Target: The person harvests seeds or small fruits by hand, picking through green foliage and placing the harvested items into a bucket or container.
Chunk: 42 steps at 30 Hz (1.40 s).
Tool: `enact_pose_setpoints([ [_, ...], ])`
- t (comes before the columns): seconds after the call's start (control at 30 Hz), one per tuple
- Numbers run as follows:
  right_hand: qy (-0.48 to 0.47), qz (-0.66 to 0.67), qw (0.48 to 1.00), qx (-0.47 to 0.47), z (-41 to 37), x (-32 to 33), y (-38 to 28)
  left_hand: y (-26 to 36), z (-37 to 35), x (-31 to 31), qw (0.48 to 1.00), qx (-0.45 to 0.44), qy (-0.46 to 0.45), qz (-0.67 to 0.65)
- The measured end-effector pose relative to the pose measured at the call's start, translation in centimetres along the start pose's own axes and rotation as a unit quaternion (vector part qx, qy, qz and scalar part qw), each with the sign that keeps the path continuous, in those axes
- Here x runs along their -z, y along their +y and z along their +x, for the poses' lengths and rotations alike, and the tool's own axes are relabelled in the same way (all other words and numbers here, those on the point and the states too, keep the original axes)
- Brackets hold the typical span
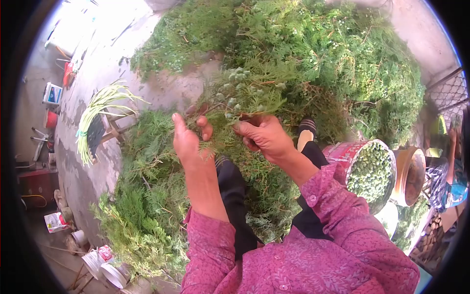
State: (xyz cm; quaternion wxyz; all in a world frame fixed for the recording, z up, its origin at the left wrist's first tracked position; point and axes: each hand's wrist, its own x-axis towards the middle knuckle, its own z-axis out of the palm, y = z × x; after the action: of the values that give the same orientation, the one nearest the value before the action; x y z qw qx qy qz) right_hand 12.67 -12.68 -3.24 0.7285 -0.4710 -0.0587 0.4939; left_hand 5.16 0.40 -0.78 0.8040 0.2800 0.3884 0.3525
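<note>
1. Green branches, one great heap: spread over the floor in front of and around the seated person's legs.
2. Bucket, red outside: beside the person's right leg, tipped toward the onlooker's view, filled with small green cones.
3. Bucket, yellow-brown: just beyond the red one; contents cannot be told.
4. Bundle of long green stems: draped in a curve over a low stool, off to the left.
5. Another person's arm: at the far right edge, well apart from the work.
6. Right hand: thumb and forefinger pinched together on the base of a sprig.
7. Left hand: fingers parted and partly curled, just beside the sprig, no firm grip showing.
8. Sprig: held up in front of the person, above the heap. Leafy part points away from the body, fanning sideways; long axis hard to fix among similar greenery. Cut end hidden at the right fingertips.
9. Cones on the sprig: clustered beyond the fingertips. Stage, by judgement: sprig steadied, cones attached. Reaching them calls for a steady right pinch and closer left fingertips.
</note>
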Motion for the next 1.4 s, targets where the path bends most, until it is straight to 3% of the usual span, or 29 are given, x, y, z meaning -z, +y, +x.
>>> enact_pose_setpoints([
  [0.07, -0.013, -0.021, 1.0, 0.018, 0.4, -0.2, 0.0, -0.4, -0.1, -0.2, 1.0, 0.002, -0.003, 0.009],
  [0.23, 0.038, 0.084, 0.996, -0.003, 0.6, -0.6, 0.0, -0.4, -0.7, -0.8, 0.997, -0.004, -0.009, 0.078],
  [0.47, 0.012, 0.019, 0.999, 0.026, -1.3, -0.5, -0.5, 0.7, 1.5, 1.8, 1.0, 0.008, 0.014, -0.02],
  [0.53, -0.04, 0.009, 0.999, 0.011, -1.9, -0.2, -0.4, 1.0, 1.6, 1.8, 0.996, 0.013, 0.04, -0.08],
  [0.67, -0.039, 0.044, 0.998, -0.013, -1.7, -0.4, -0.4, 1.4, 1.2, 1.7, 0.992, 0.047, 0.049, -0.106],
  [0.77, -0.005, 0.059, 0.998, -0.028, -1.0, 0.7, -0.7, 1.2, 1.4, 1.9, 0.992, 0.062, 0.066, -0.088],
  [0.83, -0.021, 0.193, 0.98, -0.04, -0.5, 2.0, -0.5, 1.1, 1.4, 1.6, 0.993, 0.046, 0.088, -0.063],
  [0.97, -0.012, 0.181, 0.982, -0.052, -1.1, 0.9, -1.8, 0.8, 1.7, 1.7, 0.998, -0.001, 0.051, -0.022],
  [1.03, -0.041, 0.193, 0.979, -0.043, -1.2, 1.2, -2.2, 1.1, 0.0, 0.1, 0.984, -0.045, 0.054, 0.165],
  [1.07, -0.071, 0.203, 0.976, -0.033, -1.2, 1.5, -2.5, 0.9, -0.4, -0.3, 0.984, -0.045, 0.054, 0.164],
  [1.13, -0.081, 0.222, 0.972, -0.013, -0.8, 2.2, -2.6, 0.4, -1.0, -1.0, 0.947, -0.059, -0.028, 0.315],
  [1.17, -0.09, 0.241, 0.966, 0.007, -0.7, 2.4, -2.6, 0.1, -1.3, -1.2, 0.947, -0.059, -0.029, 0.315],
  [1.23, -0.085, 0.238, 0.967, 0.017, -0.5, 2.5, -2.7, -0.5, -1.8, -1.6, 0.915, 0.036, -0.14, 0.377],
  [1.27, -0.079, 0.235, 0.968, 0.026, -0.5, 2.5, -2.7, -0.8, -2.0, -1.7, 0.915, 0.036, -0.14, 0.377],
  [1.33, -0.061, 0.223, 0.973, 0.017, -0.5, 2.2, -2.7, -1.5, -2.2, -1.5, 0.892, 0.079, -0.251, 0.369],
  [1.4, -0.042, 0.211, 0.977, 0.006, -0.6, 2.3, -2.6, -0.9, -2.7, -2.0, 0.893, 0.094, -0.248, 0.365],
])
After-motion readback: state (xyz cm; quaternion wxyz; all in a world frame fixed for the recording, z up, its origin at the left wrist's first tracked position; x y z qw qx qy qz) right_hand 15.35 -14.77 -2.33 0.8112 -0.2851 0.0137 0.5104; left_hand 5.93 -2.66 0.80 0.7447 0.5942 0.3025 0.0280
